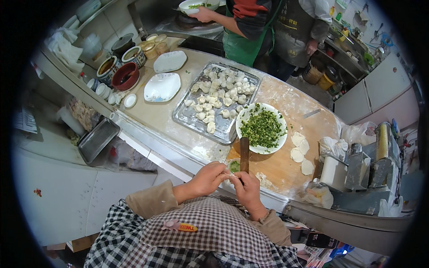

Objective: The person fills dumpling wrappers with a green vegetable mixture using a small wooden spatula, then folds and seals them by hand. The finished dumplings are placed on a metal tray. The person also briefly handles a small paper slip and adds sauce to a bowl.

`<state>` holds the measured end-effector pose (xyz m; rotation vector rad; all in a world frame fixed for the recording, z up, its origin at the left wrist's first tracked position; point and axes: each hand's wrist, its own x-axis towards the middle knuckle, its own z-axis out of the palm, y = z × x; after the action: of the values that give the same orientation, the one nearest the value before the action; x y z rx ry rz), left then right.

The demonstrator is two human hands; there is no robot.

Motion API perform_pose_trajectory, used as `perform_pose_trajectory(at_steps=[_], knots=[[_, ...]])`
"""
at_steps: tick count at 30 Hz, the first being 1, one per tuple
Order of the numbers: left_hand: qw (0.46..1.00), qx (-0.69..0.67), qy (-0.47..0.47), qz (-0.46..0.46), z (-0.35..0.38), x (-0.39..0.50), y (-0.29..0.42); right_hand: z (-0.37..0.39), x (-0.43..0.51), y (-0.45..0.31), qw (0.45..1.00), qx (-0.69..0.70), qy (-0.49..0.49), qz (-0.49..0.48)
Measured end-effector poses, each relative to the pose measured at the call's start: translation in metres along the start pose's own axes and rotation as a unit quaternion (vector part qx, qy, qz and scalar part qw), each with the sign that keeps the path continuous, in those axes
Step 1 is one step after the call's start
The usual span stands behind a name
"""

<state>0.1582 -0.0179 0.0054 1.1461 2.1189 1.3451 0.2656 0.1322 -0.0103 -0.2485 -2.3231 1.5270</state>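
Note:
My left hand point(208, 180) and my right hand point(248, 191) meet at the near edge of the worktop. Between their fingertips they pinch a small piece of pale dough point(231, 175), mostly hidden by the fingers. Just beyond lies a small round white thing with green contents point(234, 165); whether dish or wrapper I cannot tell. A dark wooden handle point(244, 154) points away from my right hand, its lower end hidden. Past it stands a white bowl point(238, 124) of chopped green filling point(263, 129). Several round dough wrappers point(297, 154) lie right of the bowl.
A metal tray point(187, 124) holds many folded dumplings point(214, 97). Two white plates point(162, 87) and a red-brown bowl point(125, 76) are at left. A metal machine with a roller point(383, 144) stands right. Across the worktop are two people, one in a green apron point(239, 47).

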Motion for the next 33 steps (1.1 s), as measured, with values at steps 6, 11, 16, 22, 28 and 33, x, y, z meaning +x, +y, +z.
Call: perform_pose_trajectory(at_steps=[6, 11, 16, 22, 28, 33], knots=[[0.997, 0.054, -0.051, 0.019, -0.008, 0.016, -0.02, 0.011, 0.008, 0.009, 0.999, -0.033, 0.033, -0.009], [0.998, 0.06, 0.017, -0.023, -0.02, 0.033, -0.067, 0.018, 0.017, 0.029, 0.995, 0.01, 0.086, 0.039], [0.974, 0.198, 0.083, 0.075, -0.106, 0.071, -0.142, -0.042, 0.025, 0.105, 0.922, -0.182, 0.257, 0.223], [0.99, 0.077, 0.069, -0.1, -0.128, 0.043, -0.164, -0.138, 0.049, 0.194, 0.76, -0.384, 0.322, 0.413], [0.989, 0.04, 0.018, -0.145, -0.091, 0.03, -0.145, -0.109, 0.059, 0.194, 0.784, -0.432, 0.254, 0.366], [0.994, 0.012, -0.01, -0.106, -0.067, 0.026, -0.129, -0.061, 0.023, 0.168, 0.862, -0.396, 0.193, 0.249]])
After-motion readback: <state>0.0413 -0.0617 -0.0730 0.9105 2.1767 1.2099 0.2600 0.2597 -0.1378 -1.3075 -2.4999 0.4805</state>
